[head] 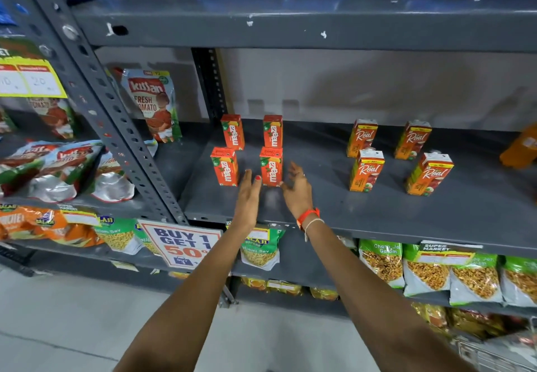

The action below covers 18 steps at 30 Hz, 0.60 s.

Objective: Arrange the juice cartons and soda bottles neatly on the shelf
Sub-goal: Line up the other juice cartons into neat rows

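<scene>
Flanking front Maaza carton (271,166) on shelf (377,214): left hand (249,194), right hand (297,190), fingers released.

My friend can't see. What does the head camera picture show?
Two open hands, left hand and right hand, flank the front right Maaza carton on a grey shelf. Three more Maaza cartons and four Real cartons stand nearby.

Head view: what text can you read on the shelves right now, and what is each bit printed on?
"maaza": each of four red cartons, e.g. front right carton.
"Real": each of four orange cartons, e.g..
"Kissan FRESH TOMATO": standing pouch.
"BUY 1 GET 1 50": shelf-edge sign; its smaller print is unreadable.
"20": yellow price tag; other figures blurred.
"SUPER MARKET": label on lower shelf.
Snack packets below: mostly too blurred.
</scene>
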Available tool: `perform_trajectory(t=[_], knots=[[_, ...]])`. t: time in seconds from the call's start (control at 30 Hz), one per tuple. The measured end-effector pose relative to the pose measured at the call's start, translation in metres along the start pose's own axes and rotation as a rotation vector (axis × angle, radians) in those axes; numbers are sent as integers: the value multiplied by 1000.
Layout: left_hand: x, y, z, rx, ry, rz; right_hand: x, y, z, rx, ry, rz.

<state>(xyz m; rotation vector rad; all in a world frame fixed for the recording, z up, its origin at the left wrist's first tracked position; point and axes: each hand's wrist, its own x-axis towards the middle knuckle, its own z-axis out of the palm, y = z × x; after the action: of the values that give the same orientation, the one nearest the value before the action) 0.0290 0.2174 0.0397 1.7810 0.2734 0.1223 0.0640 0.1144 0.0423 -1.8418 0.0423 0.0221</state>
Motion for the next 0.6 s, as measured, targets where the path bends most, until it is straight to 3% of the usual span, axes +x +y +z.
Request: perform_trajectory(t=[0.07, 0.13, 0.27, 0.47, 0.6], knots=[[9, 13, -1, -219, -11, -134, -3, 4, 2, -16, -11, -3], [11, 23, 0, -197, -88, -203, -5, 4, 4, -15, -38, -4], [1, 36, 8, -336, -171, -178, -3, 2, 4, -20, -55, -13], [-3, 30, 8, -155, -202, -186, -8, 4, 5, -6, -59, 4], [2, 30, 8, -162, -203, -177, -7, 0, 6, 7, -61, 9]])
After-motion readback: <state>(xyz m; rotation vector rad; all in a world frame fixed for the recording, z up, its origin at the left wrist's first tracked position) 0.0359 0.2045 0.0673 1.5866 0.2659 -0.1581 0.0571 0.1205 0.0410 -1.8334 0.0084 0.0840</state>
